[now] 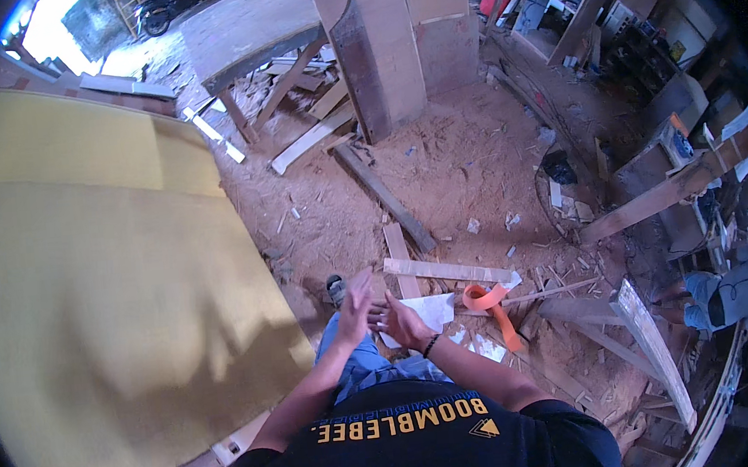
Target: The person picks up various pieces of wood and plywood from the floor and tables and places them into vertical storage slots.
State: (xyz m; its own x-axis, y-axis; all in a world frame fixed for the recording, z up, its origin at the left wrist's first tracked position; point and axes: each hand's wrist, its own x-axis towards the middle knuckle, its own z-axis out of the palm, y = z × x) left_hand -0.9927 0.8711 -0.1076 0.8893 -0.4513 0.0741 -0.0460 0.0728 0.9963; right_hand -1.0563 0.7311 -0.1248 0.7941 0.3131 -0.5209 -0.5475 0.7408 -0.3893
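Observation:
My left hand (356,310) and my right hand (403,322) are close together in front of my body, over my legs. The left one has its fingers stretched out, palm turned toward the right hand. On the right hand the fingers are spread and slightly bent, and a dark band circles the wrist. Nothing shows in either hand. White paper sheets (439,311) lie on the floor just beyond the right hand. Nearby to the right is a curled orange strip (504,322). Thin wooden slats (450,270) lie crossed a little farther off.
A large yellowish board (129,282) takes up the left side, with shadows on it. Ahead, wooden panels (385,55) stand against a work table (241,33). A beam (384,195) lies on the dusty floor. At right, a slanting plank (656,356) rises near another person (724,290).

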